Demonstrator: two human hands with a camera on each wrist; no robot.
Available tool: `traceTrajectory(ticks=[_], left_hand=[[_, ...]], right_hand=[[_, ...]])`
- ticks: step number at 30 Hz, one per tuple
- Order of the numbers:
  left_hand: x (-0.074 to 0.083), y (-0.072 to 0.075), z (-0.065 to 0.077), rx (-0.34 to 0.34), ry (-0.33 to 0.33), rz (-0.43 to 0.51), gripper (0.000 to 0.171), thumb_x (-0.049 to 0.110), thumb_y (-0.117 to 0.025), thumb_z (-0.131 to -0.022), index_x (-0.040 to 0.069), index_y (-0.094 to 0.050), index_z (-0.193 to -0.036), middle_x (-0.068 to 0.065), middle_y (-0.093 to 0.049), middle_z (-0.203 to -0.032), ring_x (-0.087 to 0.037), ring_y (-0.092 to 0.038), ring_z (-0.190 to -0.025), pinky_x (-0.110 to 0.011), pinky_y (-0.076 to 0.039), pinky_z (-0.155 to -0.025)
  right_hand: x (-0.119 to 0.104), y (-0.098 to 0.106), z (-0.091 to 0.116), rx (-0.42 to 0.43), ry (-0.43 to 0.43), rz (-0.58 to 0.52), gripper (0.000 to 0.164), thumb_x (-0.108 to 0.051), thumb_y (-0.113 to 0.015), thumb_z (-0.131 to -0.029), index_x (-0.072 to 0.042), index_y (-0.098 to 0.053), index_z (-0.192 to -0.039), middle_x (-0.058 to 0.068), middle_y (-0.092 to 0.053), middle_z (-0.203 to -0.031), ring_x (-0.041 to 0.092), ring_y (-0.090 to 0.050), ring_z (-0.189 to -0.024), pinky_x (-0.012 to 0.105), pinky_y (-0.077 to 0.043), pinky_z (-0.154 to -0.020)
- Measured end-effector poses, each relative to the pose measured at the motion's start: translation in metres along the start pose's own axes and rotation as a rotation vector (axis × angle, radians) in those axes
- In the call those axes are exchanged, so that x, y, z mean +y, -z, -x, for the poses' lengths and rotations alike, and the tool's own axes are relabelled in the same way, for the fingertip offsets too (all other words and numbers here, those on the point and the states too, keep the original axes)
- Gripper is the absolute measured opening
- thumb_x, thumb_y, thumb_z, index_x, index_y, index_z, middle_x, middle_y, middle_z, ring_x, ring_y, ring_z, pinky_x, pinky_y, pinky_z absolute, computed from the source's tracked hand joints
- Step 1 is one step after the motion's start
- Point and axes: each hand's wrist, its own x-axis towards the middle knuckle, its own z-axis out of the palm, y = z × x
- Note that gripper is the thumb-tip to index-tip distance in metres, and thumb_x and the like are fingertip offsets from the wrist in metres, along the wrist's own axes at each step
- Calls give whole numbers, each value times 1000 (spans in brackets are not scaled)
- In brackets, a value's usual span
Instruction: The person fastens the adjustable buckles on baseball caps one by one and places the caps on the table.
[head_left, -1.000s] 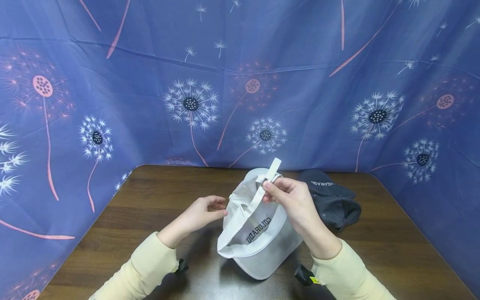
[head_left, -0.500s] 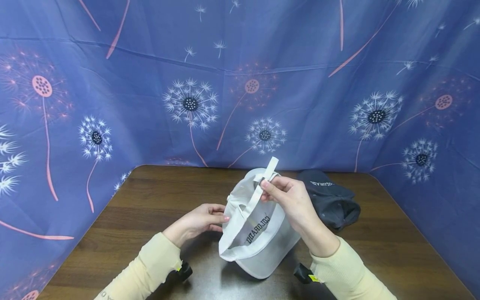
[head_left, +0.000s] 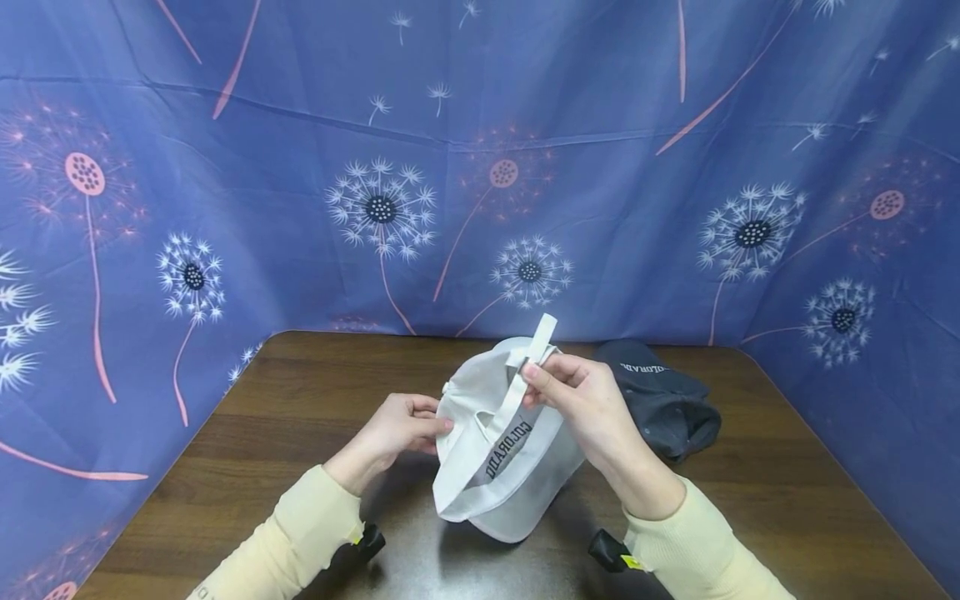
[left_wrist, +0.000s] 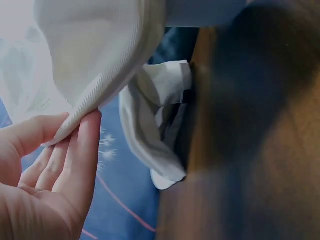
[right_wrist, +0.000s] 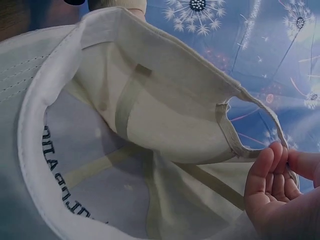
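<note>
A white cap [head_left: 483, 492] printed COLORADO is held up over the table, its hollow inside facing me and its brim toward the near side. My left hand [head_left: 393, 433] pinches the cap's fabric at the left, with thumb and fingers on either side of the cloth [left_wrist: 100, 75] in the left wrist view. At the back of the cap, my right hand [head_left: 588, 408] pinches the white strap [head_left: 510, 406] between thumb and fingers. The strap's free end sticks up beyond them. In the right wrist view the strap arches over the back opening beside my right fingers [right_wrist: 267, 175].
A dark cap [head_left: 660, 396], also lettered in white, lies on the brown wooden table [head_left: 300, 417] just beyond my right hand. A blue dandelion-print cloth [head_left: 450, 167] hangs behind the table and along both sides. Black devices [head_left: 607, 550] are worn at my wrists.
My left hand has come to the cap's left side and taken hold of its fabric. The cap has tilted and its brim has drawn slightly up and left. The right hand keeps its pinch.
</note>
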Motion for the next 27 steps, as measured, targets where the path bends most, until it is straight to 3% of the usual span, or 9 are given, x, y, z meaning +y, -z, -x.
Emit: traceTrajectory(ticks=[7,21,27], left_hand=[[19,6,10,104,-48,-86,30,5,-72,-80,-14,-63,-102,-16,-71,-87,-17,-67,-67,-36,-57,-61],[48,23,18,318,-134,-225,21,9,-76,-77,-4,-71,-93,-9,-72,-76,-12,-64,-60,-32,-54,-58],[61,31,21,342,-167,-290,20,9,-75,-77,-3,-73,-92,-4,-71,-72,-11,-61,-55,-29,-52,-56]], right_hand=[[-6,2,5,-34,32,-20,6,-8,-65,-88,-6,-68,-83,1,-64,-68,12,-61,-62,30,-55,-68],[-7,6,8,-56,38,43,5,-8,-65,-88,-5,-67,-85,0,-64,-68,13,-63,-62,28,-54,-68],[-4,10,8,-102,31,-1,6,-7,-62,-90,-8,-67,-86,0,-66,-73,13,-63,-65,28,-54,-71]])
